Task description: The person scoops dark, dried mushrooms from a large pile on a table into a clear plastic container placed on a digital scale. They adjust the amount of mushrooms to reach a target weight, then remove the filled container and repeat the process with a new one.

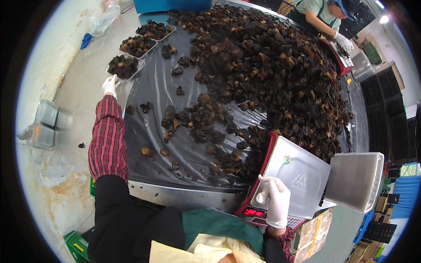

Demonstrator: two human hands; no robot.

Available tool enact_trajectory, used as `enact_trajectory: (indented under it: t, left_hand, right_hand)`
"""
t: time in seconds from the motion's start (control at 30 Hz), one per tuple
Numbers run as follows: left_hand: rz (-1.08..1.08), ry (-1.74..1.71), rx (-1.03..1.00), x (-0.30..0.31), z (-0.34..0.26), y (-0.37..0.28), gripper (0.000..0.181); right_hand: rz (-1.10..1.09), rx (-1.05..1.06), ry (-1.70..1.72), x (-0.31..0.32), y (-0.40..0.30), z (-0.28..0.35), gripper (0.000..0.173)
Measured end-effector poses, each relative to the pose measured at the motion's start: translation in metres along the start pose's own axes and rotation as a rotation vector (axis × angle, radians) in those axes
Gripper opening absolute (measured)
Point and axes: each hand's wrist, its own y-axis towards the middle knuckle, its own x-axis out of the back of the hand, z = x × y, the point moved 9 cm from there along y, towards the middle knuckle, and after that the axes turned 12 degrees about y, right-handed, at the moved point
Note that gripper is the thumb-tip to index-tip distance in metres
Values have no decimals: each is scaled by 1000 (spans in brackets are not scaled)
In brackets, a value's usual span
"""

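Note:
At the far left, my left hand (111,86), in a white glove, pinches the near edge of a clear plastic tray (134,74). Dark wood ear mushrooms (123,66) fill that tray. Behind it, in a row, stand two more filled trays, one of mushrooms (137,46) and a farther one (153,30). My right hand (278,202), also gloved, hovers over or rests on the near edge of a red digital scale. Its fingers are loosely bent and apart, with nothing seen between them. The scale's metal plate (301,179) bears only a small sticker, and its display (252,212) glows red.
A large mushroom heap (263,62) covers much of the black plastic sheet (148,131). Stacked empty trays (353,180) stand right of the scale; others (46,125) sit by the wall. Across the heap, a co-worker's gloved hand (343,41) is over another scale (340,62).

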Motion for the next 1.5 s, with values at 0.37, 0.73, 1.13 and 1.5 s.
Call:
enact_trajectory:
  t: [0.37,0.73,1.13,1.5]
  left_hand:
    - [338,735,-1115,-151,-176,-259,33]
    - [872,894,-1291,-165,-133,-540,51]
    - [532,646,-1278,-71,-159,-545,20]
    - [623,1001,-1438,-206,-153,-547,20]
  right_hand:
    - [-612,768,-585,213,-15,115,21]
    - [-832,845,-1531,440,-20,227,30]
    - [-357,582,-1032,466,-5,214,20]
    - [-1055,1068,-1575,389,-65,237,11]
